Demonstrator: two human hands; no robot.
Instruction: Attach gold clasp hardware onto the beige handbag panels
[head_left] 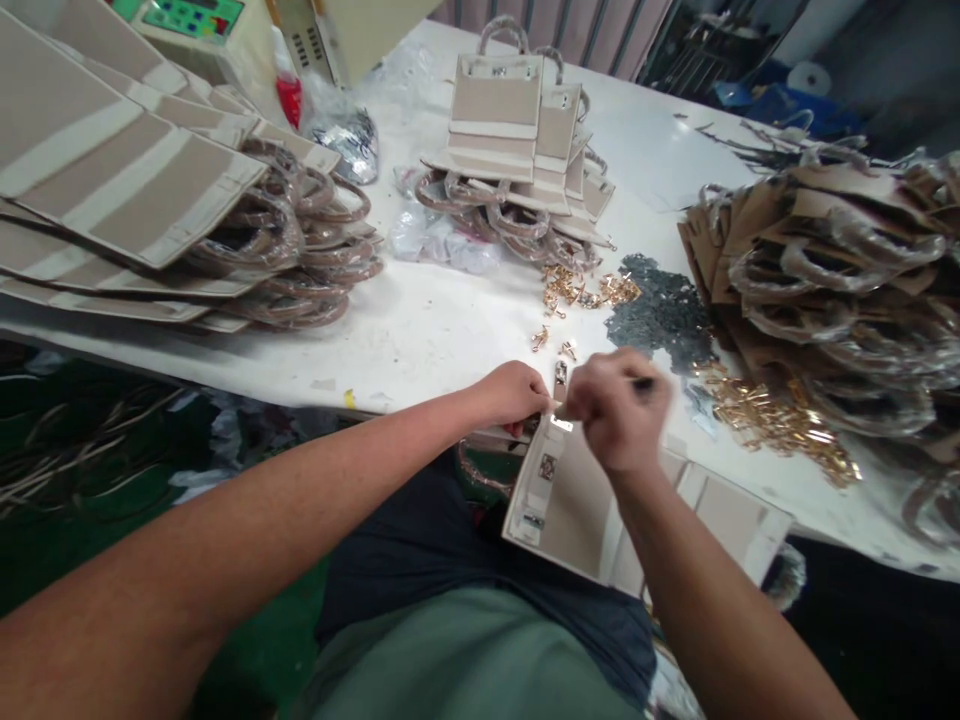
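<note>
An unfinished beige handbag panel [581, 510] lies opened out across the table's front edge, inner side up, with metal plates [548, 467] along its left strip. My left hand [517, 395] is closed, thumb and fingers pinching at the panel's upper left corner. Over that same corner my right hand [619, 410] is a fist, smeared by motion, round a small tool with a dark end [642, 384]. The tool's tip points at the corner near the left fingertips, beside a shiny metal plate [561, 423]. A small clasp piece [560, 373] lies just beyond.
Stacked bag panels with plastic-wrapped handles stand at the left [150, 180], the back [495, 100] and the right [840, 250]. Gold fittings [780, 420], more gold pieces [577, 288] and dark metal plates [660, 310] lie in loose heaps. A red-filled bottle [288, 95] stands farther back.
</note>
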